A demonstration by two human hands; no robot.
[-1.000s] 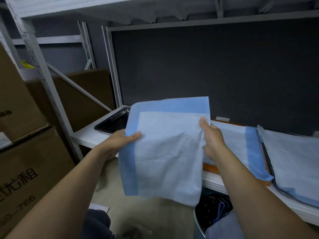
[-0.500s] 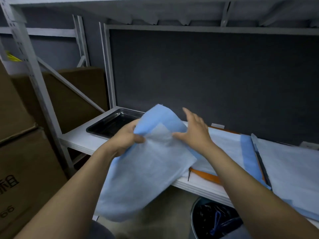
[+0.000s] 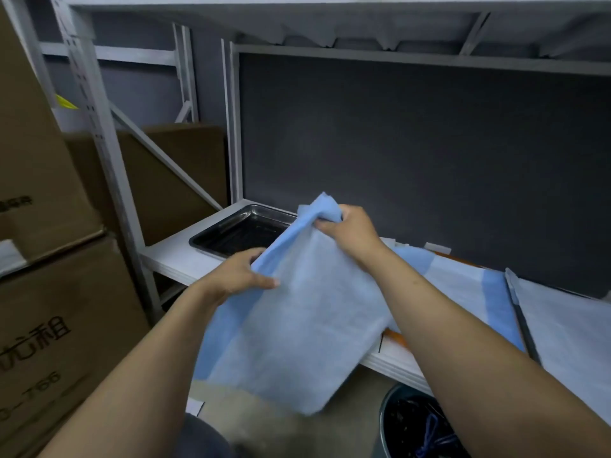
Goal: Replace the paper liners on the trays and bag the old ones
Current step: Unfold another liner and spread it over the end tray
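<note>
Dim, even light; soft overall blur, wide-angle bending at the edges

Your liner point(image 3: 297, 325) pale white with a blue border, your tray point(image 3: 241, 231) black, shelf point(image 3: 172, 259) white, back panel point(image 3: 413, 160) dark grey, boxes point(image 3: 49, 325) brown with black print.

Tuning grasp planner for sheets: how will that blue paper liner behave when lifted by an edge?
Probably floppy: the liner sags and drapes below the left hand and right hand. Likely very light, since two edge pinches carry it all. Seems to crease easily: it bunches at the right hand's grip.
</note>
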